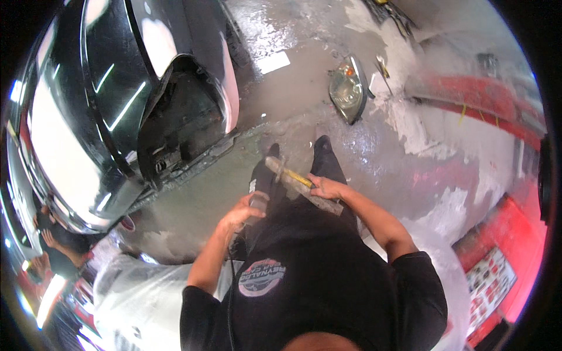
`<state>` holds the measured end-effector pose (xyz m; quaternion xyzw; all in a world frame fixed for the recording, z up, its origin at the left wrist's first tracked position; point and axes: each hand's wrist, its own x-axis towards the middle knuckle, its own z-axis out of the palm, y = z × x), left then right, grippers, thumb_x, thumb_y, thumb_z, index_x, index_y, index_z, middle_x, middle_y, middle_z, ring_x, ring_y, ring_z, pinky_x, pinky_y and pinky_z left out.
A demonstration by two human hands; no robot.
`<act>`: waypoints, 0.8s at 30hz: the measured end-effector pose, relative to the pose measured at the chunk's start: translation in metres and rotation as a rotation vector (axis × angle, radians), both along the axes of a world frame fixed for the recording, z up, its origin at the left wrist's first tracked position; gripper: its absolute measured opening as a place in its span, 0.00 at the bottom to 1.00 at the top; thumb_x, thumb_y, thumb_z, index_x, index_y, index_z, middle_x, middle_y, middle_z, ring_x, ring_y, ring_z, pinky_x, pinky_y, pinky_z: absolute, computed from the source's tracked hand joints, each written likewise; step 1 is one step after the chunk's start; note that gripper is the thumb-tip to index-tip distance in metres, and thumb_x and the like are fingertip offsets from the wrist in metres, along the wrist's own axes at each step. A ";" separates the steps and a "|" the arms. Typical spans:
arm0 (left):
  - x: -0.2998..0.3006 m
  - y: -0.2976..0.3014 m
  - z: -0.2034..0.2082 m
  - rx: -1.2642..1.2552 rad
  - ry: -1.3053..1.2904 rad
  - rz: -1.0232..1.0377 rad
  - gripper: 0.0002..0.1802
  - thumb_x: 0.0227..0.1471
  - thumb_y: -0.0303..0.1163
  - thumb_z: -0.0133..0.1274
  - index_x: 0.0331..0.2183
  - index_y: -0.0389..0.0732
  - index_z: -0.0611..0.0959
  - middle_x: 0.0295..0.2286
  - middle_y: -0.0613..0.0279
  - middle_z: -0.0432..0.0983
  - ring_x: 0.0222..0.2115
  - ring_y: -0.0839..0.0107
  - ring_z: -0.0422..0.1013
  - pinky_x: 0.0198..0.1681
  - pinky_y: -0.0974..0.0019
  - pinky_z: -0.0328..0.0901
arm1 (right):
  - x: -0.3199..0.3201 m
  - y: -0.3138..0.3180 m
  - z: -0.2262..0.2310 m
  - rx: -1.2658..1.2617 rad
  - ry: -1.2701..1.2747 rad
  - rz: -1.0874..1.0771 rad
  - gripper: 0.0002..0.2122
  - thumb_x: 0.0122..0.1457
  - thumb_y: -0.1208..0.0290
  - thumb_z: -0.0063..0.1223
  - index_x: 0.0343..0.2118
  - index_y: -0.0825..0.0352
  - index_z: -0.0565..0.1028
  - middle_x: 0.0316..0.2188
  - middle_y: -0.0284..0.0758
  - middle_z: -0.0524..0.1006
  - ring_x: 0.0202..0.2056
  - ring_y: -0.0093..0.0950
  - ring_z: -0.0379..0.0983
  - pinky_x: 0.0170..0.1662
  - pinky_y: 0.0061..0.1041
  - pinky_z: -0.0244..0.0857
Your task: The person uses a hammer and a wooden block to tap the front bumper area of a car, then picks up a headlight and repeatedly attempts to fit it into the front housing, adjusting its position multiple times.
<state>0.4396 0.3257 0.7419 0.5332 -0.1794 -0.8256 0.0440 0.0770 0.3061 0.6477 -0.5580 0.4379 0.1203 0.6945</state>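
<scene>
My right hand [328,188] is closed around a tool with a yellow handle [298,177], held in front of my thighs. A pale, worn strip [273,165] shows at the tool's far end. Just below that hand is a flat, stained, light-coloured board [323,203], partly hidden; I cannot tell whether the hand holds it too. My left hand [241,213] is curled around a small grey block [257,202], apart from the tool. The block's exact kind is not clear.
At the left stands a black car body [111,76] with white patches and an open wheel arch. A removed headlight [346,89] lies on the wet, stained floor ahead. Red equipment [503,263] lines the right; plastic-like sheeting [152,298] is behind me. A person [61,245] appears far left.
</scene>
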 end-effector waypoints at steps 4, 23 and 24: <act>-0.051 0.041 -0.006 0.130 -0.006 0.219 0.31 0.38 0.23 0.65 0.49 0.48 0.81 0.40 0.66 0.75 0.42 0.69 0.71 0.45 0.65 0.68 | -0.047 -0.027 0.009 0.097 -0.028 0.099 0.33 0.58 0.64 0.55 0.64 0.74 0.60 0.54 0.56 0.72 0.59 0.49 0.70 0.61 0.41 0.62; -0.051 0.036 -0.117 0.278 0.046 0.455 0.29 0.51 0.24 0.56 0.56 0.45 0.74 0.41 0.59 0.77 0.39 0.64 0.75 0.40 0.59 0.72 | -0.056 -0.037 0.001 0.315 0.114 -0.552 0.37 0.57 0.59 0.59 0.67 0.72 0.61 0.57 0.49 0.71 0.59 0.37 0.66 0.64 0.35 0.57; -0.052 0.026 -0.145 0.218 0.014 0.464 0.29 0.51 0.23 0.55 0.56 0.45 0.73 0.41 0.58 0.76 0.36 0.64 0.75 0.37 0.60 0.73 | -0.048 -0.048 -0.024 0.248 0.150 -0.553 0.37 0.57 0.60 0.59 0.67 0.72 0.60 0.56 0.49 0.71 0.59 0.36 0.67 0.64 0.35 0.58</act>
